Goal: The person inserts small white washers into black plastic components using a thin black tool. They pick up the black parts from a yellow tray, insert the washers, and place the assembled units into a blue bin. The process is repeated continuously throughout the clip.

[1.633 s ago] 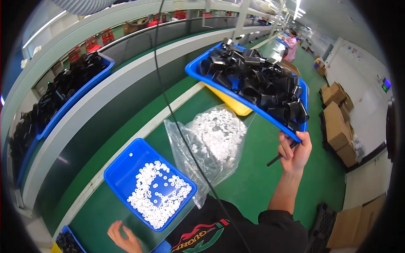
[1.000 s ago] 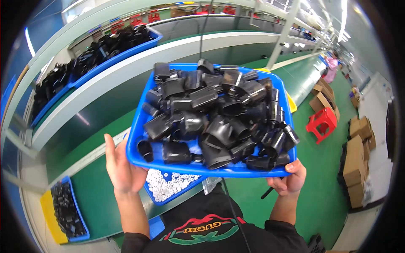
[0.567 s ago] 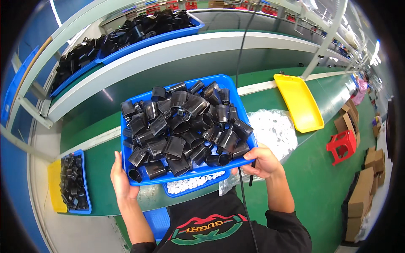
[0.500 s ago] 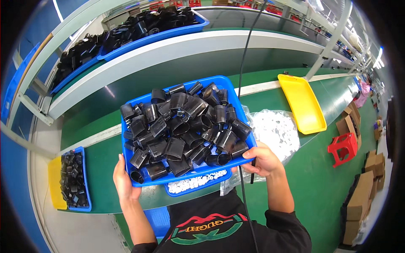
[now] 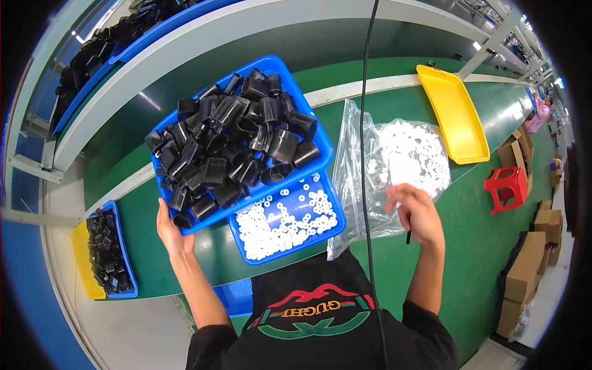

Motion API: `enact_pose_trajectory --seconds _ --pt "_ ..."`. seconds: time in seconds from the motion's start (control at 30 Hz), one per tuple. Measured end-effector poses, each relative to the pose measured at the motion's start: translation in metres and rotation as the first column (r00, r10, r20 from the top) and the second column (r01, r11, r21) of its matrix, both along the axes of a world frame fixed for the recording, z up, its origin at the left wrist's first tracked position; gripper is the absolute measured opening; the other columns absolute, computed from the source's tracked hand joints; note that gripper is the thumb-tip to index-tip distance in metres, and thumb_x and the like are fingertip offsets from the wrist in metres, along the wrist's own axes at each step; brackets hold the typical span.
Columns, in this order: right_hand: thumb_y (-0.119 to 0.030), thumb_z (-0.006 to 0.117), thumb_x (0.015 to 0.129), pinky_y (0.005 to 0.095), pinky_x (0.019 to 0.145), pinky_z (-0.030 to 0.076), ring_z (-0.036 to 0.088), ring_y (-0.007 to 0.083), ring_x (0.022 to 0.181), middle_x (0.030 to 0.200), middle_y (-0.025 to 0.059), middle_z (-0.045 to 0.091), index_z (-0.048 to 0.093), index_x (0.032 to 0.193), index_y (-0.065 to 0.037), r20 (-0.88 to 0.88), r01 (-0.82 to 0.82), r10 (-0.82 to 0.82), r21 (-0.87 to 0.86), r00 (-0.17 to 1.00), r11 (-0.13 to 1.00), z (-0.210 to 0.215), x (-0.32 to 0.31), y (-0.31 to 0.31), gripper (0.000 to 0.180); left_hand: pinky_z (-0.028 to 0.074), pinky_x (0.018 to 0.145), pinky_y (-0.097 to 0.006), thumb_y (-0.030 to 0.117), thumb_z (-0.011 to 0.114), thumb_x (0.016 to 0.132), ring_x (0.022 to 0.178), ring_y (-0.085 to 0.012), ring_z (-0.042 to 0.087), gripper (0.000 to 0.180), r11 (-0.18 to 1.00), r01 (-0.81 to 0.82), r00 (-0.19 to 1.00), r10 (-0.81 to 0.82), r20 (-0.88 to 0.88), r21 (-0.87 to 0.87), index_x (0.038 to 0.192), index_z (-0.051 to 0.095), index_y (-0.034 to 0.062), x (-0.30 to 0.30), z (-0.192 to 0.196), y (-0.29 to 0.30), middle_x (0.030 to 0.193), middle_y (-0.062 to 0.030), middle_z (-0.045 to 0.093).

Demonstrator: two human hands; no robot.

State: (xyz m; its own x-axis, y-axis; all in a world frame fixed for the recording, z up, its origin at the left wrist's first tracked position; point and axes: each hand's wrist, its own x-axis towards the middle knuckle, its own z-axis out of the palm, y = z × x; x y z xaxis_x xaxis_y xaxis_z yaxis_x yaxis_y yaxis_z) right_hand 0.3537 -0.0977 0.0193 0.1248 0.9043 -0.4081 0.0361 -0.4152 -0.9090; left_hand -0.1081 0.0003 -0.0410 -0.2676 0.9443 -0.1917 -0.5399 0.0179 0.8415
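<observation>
Head view: we look down on two bare hands, held well apart above a green surface point(image 5: 203, 262).
Left grip point(image 5: 175, 237): we see it closed on the near left corner of the heaped blue tray point(image 5: 259, 193), thumb up along the outer side; the other fingers are mostly hidden.
Heaped blue tray: it lies beyond and to the right of the left grip, turned at a slant, its near edge overlapping a smaller tray; what else bears it we cannot tell.
Black parts point(image 5: 228, 145): we find these hollow, glossy pieces piled across that tray, ahead of the left grip.
Right grip point(image 5: 422, 216): clear of the tray, its fingers fold loosely around a thin black stick point(image 5: 408, 237), whose end juts below the hand.
Clear bag point(image 5: 350, 182): it spreads left of and beyond the right grip, which overlaps its near side; we see small white pieces point(image 5: 414, 151) heaped inside.
Smaller blue tray point(image 5: 341, 223): it sits between the two grips, with white rings point(image 5: 265, 237) scattered over its bottom.
Black cable point(image 5: 364, 123): we see it hang between the grips, nearer the right one.
Yellow tray point(image 5: 459, 126): it lies farther out, beyond the right grip.
Red stool point(image 5: 507, 185): it stands right of the right grip, near cardboard boxes point(image 5: 524, 271).
Side tray point(image 5: 127, 271): blue, full of black pieces, it rests left of the left grip.
</observation>
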Motion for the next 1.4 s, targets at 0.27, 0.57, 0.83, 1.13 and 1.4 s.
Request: enact_pose_trajectory --seconds 0.27,0.57,0.83,1.13,1.4 --pt "-0.011 0.059 0.089 0.0293 0.064 0.049 0.06 0.0142 0.068 0.082 0.0039 0.066 0.053 0.132 -0.005 -0.111 -0.587 0.61 0.184 0.784 0.788 -0.049 -0.063 -0.043 0.044 0.052 0.092 -0.041 0.029 0.041 0.104 0.103 -0.0268 0.065 0.04 0.996 0.084 0.995 -0.084 -0.062 -0.007 0.121 0.056 -0.0036 0.011 -0.032 0.057 0.117 -0.0158 0.064" --pt "-0.002 0.058 0.081 0.0363 0.075 0.05 0.063 0.029 0.089 0.101 0.0139 0.064 0.056 0.124 -0.001 0.805 -0.675 0.276 0.198 0.526 0.71 -0.051 -0.145 0.016 0.043 0.055 0.085 -0.037 0.03 0.042 0.104 0.098 -0.0238 0.066 0.04 0.99 0.137 0.98 -0.137 -0.145 -0.008 0.118 0.056 -0.0044 0.027 -0.031 0.072 0.113 -0.0157 0.065" --pt "-0.016 0.054 0.083 0.0486 0.099 0.042 0.059 0.031 0.109 0.111 0.0183 0.064 0.063 0.114 0.0 0.947 -0.808 -0.207 0.319 0.247 0.495 -0.1 -0.183 0.121 0.036 0.056 0.083 -0.038 0.027 0.041 0.104 0.096 -0.0238 0.066 0.037 0.997 0.065 0.996 -0.063 -0.063 0.04 0.116 0.057 -0.0045 0.031 -0.013 0.063 0.111 -0.0153 0.065" --pt "-0.012 0.053 0.083 0.0411 0.096 0.046 0.059 0.0339 0.114 0.12 0.0228 0.061 0.06 0.115 0.007 0.98 -0.872 -0.052 0.194 0.191 0.45 -0.105 -0.172 0.105 0.037 0.057 0.082 -0.039 0.03 0.045 0.103 0.095 -0.0245 0.067 0.038 0.997 0.05 0.999 -0.049 -0.012 0.05 0.115 0.058 -0.0026 0.024 -0.023 0.055 0.11 -0.0145 0.066" --pt "-0.009 0.051 0.084 0.0454 0.102 0.041 0.055 0.0431 0.116 0.122 0.0322 0.055 0.056 0.12 0.008 0.971 -0.773 -0.202 0.225 0.128 0.593 -0.091 -0.162 0.095 0.04 0.057 0.082 -0.038 0.03 0.042 0.103 0.095 -0.0242 0.067 0.039 0.998 0.018 0.999 -0.019 0.026 0.059 0.115 0.058 -0.0033 0.025 -0.033 0.051 0.11 -0.0151 0.066"
